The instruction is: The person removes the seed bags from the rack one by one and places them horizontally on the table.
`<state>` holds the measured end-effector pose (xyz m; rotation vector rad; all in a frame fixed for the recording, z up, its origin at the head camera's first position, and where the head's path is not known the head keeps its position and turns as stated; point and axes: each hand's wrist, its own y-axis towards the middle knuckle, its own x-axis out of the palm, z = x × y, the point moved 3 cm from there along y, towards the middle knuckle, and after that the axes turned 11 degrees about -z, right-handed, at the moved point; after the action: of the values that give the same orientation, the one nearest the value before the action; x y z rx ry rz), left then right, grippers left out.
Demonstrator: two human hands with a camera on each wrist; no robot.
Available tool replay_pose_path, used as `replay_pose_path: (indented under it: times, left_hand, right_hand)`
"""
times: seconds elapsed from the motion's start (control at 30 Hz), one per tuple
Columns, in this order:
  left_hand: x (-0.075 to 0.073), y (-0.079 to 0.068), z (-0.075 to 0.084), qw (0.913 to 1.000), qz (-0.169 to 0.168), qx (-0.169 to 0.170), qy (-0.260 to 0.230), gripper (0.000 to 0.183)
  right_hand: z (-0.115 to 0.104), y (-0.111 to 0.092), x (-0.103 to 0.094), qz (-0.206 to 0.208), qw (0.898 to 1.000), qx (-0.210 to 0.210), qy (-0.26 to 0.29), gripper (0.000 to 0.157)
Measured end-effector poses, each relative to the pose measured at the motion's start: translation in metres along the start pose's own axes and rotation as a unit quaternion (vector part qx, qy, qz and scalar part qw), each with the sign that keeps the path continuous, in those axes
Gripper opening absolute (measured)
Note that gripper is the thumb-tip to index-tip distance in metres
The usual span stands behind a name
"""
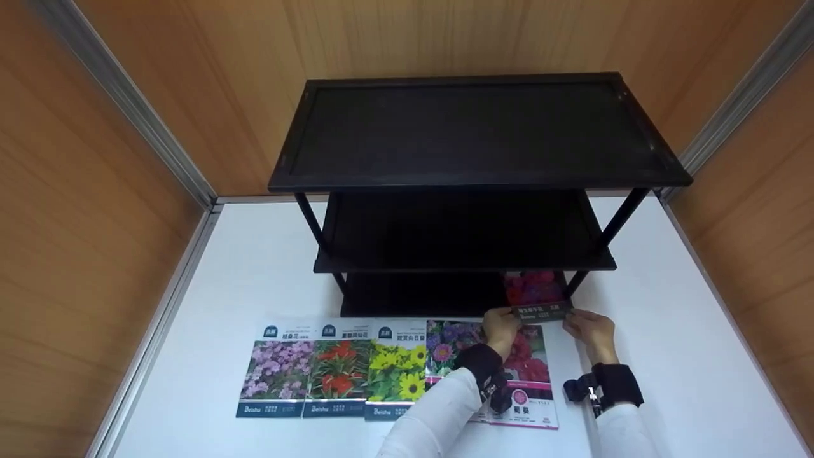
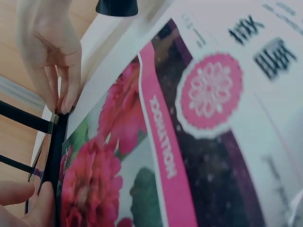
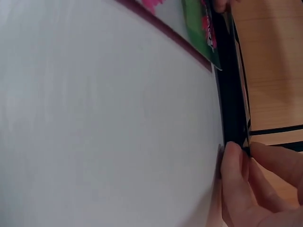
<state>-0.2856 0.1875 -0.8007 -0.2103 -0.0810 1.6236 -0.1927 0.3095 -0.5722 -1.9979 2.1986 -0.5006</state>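
A flower seed packet (image 1: 534,289) with red and pink blooms lies at the right end of the rack's bottom shelf (image 1: 420,296), its dark printed edge toward me. My left hand (image 1: 500,331) pinches the near left corner of this packet. At its near right corner, my right hand (image 1: 593,334) grips the edge between thumb and fingers, as the right hand (image 3: 255,189) also shows in the right wrist view. Under my left forearm lies a hollyhock packet (image 2: 90,184) with pink flowers, partly covered in the head view.
The black three-tier rack (image 1: 470,133) stands against the wooden back wall (image 1: 445,38). Left of the hollyhock packet, several packets lie in a row on the white table (image 1: 254,254), among them a yellow-flowered packet (image 1: 397,369) and a purple-flowered one (image 1: 276,372).
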Motion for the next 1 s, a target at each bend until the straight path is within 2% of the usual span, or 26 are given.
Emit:
replay_pose_path:
  times: [0.03, 0.1, 0.2, 0.27, 0.33, 0.43, 0.53, 0.57, 0.67, 0.73, 0.87, 0.93, 0.97, 1.0]
  left_hand:
    - [-0.005, -0.009, 0.014, 1.0000, -0.001, 0.002, -0.006, 0.033]
    - [-0.010, -0.022, 0.033, 0.9996, 0.008, 0.014, -0.025, 0.033]
    - [-0.016, -0.033, 0.049, 0.9985, 0.007, 0.004, -0.054, 0.030]
    - [-0.017, -0.035, 0.051, 0.9972, 0.017, -0.004, -0.072, 0.029]
    - [-0.019, -0.037, 0.056, 0.9961, 0.012, -0.025, -0.084, 0.027]
    - [-0.017, -0.037, 0.055, 0.9952, 0.030, -0.017, -0.091, 0.027]
    - [-0.017, -0.040, 0.058, 0.9927, 0.019, -0.017, -0.118, 0.028]
    - [-0.016, -0.040, 0.056, 0.9911, 0.021, 0.000, -0.132, 0.029]
    - [-0.016, -0.039, 0.052, 0.9826, 0.004, -0.014, -0.185, 0.030]
    - [-0.012, -0.034, 0.042, 0.9777, 0.002, 0.003, -0.210, 0.032]
    - [-0.003, -0.022, 0.015, 0.9704, 0.003, 0.006, -0.242, 0.031]
    - [-0.001, -0.018, 0.007, 0.9705, 0.004, 0.007, -0.241, 0.030]
    - [-0.001, -0.016, 0.002, 0.9669, 0.007, 0.015, -0.255, 0.031]
    - [0.000, -0.015, -0.001, 0.9671, 0.009, 0.018, -0.253, 0.031]
  right_hand:
    - [0.000, 0.000, 0.000, -0.001, 1.000, 0.001, 0.010, 0.045]
    - [-0.001, -0.001, 0.001, -0.001, 0.999, 0.006, 0.033, 0.046]
    - [-0.002, -0.003, 0.002, 0.005, 0.996, 0.014, 0.084, 0.046]
    - [-0.003, -0.004, 0.003, 0.008, 0.992, 0.015, 0.122, 0.042]
    - [-0.003, -0.006, 0.004, 0.009, 0.987, 0.016, 0.159, 0.032]
    - [-0.003, -0.007, 0.006, 0.003, 0.977, 0.023, 0.214, 0.019]
    - [-0.002, -0.007, 0.006, -0.003, 0.964, 0.040, 0.262, 0.024]
    - [-0.002, -0.007, 0.006, -0.006, 0.961, 0.046, 0.273, 0.025]
    - [-0.001, -0.006, 0.006, -0.016, 0.952, 0.060, 0.299, 0.026]
    - [-0.001, -0.006, 0.006, -0.019, 0.950, 0.069, 0.304, 0.027]
    - [0.000, -0.006, 0.006, -0.011, 0.950, 0.090, 0.300, 0.027]
    - [0.000, -0.006, 0.006, -0.006, 0.951, 0.098, 0.292, 0.026]
    - [0.000, -0.006, 0.006, -0.005, 0.952, 0.101, 0.288, 0.026]
    - [0.000, -0.007, 0.006, -0.004, 0.953, 0.103, 0.286, 0.026]
